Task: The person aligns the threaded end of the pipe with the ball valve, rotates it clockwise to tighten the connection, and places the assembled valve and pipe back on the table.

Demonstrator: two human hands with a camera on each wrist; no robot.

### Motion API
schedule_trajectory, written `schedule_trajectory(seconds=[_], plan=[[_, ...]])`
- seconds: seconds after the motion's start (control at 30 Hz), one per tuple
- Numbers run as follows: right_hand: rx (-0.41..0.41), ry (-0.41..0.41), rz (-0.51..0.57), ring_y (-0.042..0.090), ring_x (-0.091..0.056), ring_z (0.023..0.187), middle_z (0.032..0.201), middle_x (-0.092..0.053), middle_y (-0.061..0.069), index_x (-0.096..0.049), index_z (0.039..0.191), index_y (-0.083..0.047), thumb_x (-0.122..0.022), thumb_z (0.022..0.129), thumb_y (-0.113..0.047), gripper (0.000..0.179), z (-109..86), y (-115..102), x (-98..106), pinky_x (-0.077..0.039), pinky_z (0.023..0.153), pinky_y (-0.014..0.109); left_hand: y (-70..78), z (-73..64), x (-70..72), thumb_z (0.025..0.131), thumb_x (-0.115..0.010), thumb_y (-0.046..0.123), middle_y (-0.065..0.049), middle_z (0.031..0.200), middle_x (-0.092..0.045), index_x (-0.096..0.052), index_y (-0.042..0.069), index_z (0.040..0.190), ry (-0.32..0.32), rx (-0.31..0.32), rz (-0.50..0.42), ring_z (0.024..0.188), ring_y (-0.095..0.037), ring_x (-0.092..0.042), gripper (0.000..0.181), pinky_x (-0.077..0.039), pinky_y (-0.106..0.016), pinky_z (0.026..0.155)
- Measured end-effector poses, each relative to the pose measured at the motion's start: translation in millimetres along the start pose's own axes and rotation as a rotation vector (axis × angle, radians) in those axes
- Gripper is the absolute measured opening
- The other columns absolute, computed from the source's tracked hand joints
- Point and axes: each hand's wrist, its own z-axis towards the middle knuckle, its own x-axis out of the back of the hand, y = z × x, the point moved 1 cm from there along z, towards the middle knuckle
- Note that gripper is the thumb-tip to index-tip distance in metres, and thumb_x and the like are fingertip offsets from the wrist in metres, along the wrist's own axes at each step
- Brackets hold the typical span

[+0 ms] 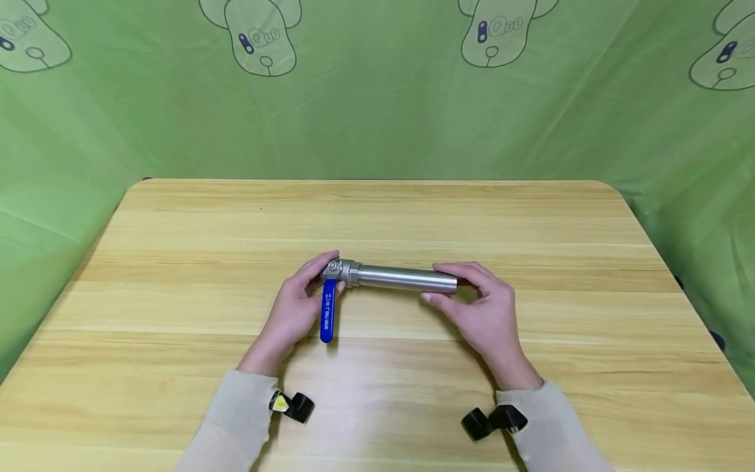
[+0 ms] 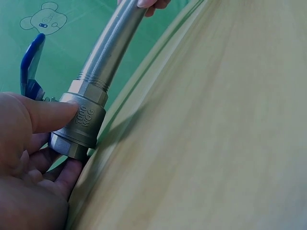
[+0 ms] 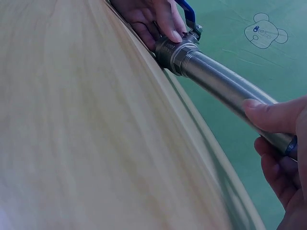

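A steel ball valve (image 2: 79,120) with a blue lever handle (image 1: 328,311) is joined to a straight steel pipe (image 1: 407,278). My left hand (image 1: 297,305) grips the valve body, its thumb across the raised lettering in the left wrist view. Thread shows where the pipe (image 2: 111,45) enters the valve's hex end. Near the pipe's far end, my right hand (image 1: 486,305) pinches it between thumb and fingers. In the head view the lever points toward the person, and the pipe runs left to right, slightly tilted.
Beneath the hands lies a wooden table (image 1: 177,275) with rounded far corners. Green cloth (image 1: 377,118) with printed cartoon heads hangs behind it and at the sides. Each sleeve carries a black wrist camera, on the left (image 1: 299,407) and on the right (image 1: 478,423).
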Motion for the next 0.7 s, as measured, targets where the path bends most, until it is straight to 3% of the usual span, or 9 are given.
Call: schedule_trajectory(seconds=[0.27, 0.7], plan=[[-0.139, -0.015, -0.051, 0.007, -0.069, 0.093, 0.111, -0.079, 0.01, -0.076, 0.122, -0.006, -0.098, 0.076, -0.005, 0.051, -0.4, -2.6, 0.5, -0.059, 0.084, 0.015, 0.5, -0.3, 0.1, 0.101, -0.073, 0.009, -0.008, 0.17, -0.046, -0.054, 0.017, 0.159, 0.003, -0.011, -0.001, 0.15, -0.035, -0.053, 0.062, -0.043, -0.044, 0.127], [-0.22, -0.028, -0.132, 0.013, -0.061, 0.08, 0.094, -0.073, 0.009, -0.078, 0.119, -0.011, -0.093, 0.086, -0.022, 0.038, 0.7, -1.6, 0.1, -0.052, 0.067, 0.015, 1.6, 0.0, -0.6, 0.102, -0.072, 0.008, -0.007, 0.17, -0.046, -0.053, 0.017, 0.16, 0.011, -0.008, -0.003, 0.153, -0.034, -0.051, 0.061, -0.042, -0.043, 0.128]])
